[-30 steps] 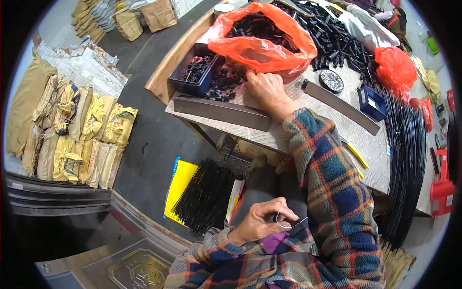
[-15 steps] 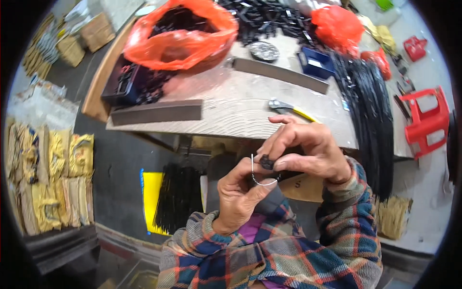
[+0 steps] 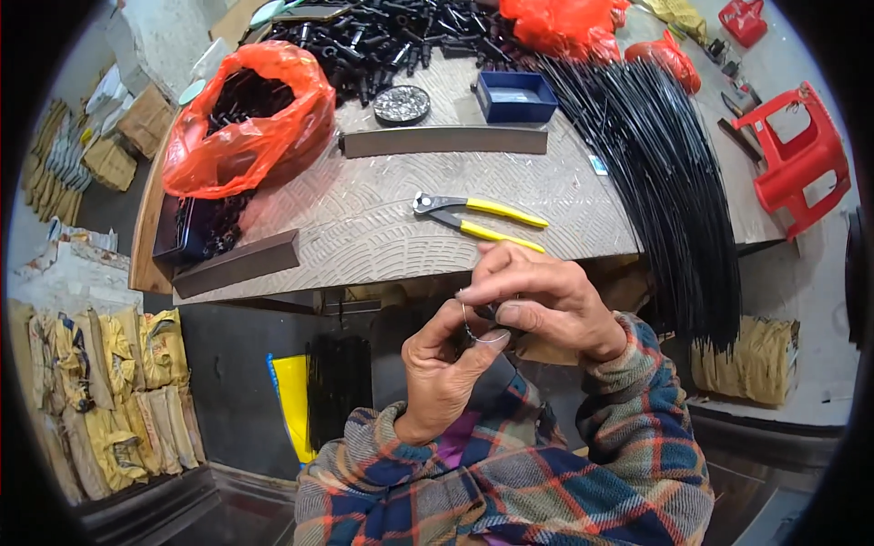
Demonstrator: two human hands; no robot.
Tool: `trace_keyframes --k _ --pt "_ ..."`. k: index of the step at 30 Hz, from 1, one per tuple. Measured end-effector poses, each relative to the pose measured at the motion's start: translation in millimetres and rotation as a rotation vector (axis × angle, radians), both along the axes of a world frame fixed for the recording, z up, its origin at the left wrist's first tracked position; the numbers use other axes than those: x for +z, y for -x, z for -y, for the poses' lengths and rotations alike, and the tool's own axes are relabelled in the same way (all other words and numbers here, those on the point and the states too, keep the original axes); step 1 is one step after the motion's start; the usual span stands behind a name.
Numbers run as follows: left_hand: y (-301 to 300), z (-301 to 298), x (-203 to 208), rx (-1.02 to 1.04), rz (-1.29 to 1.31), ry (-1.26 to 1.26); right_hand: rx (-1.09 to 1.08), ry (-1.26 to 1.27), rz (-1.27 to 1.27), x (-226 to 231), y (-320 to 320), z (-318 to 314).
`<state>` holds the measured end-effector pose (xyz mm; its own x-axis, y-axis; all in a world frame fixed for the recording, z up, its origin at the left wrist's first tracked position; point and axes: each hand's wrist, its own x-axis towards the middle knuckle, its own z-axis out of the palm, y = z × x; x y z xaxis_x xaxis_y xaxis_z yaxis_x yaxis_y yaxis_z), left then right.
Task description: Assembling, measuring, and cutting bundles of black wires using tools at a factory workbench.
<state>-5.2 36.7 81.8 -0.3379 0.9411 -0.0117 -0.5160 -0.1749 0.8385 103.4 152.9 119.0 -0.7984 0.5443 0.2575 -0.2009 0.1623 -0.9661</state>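
Close to the table's front edge my hands are together. My left hand (image 3: 441,369) is closed, its thumb and forefinger pinching a thin, pale curved wire (image 3: 467,320). Between the hands sits a small black piece (image 3: 486,312), partly hidden by fingers. My right hand (image 3: 557,300) is closed around that piece with its thumb against it, and its forefinger reaches over to the wire's upper end. Just beyond lie end-cutting pincers (image 3: 496,208) with yellow handles, jaws to the left.
On the table (image 3: 364,223) are two dark bars (image 3: 446,141), a round tin (image 3: 401,105), a blue box (image 3: 516,96), heaped black parts (image 3: 401,41) and a red plastic bag (image 3: 300,109). Long black strands (image 3: 674,182) hang over the front edge. A red stool (image 3: 801,164) stands right.
The view has shifted, bringing the pincers fully into sight. My right forefinger has come down onto the wire's upper end, and the black piece is now more covered by my fingers.
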Motion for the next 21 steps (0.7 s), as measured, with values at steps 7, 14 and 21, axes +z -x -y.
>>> trace_keyframes --k 7,14,21 --pt "-17 -22 -3 0.003 -0.125 -0.027 -0.162 -0.146 0.017 -17 -30 -15" --pt "-32 -37 -5 -0.015 -0.068 0.003 -0.18 -0.236 -0.03 -31 -45 -31" --pt "-35 -42 -7 -0.032 -0.117 -0.018 -0.223 0.146 -0.081 -34 -43 -22"
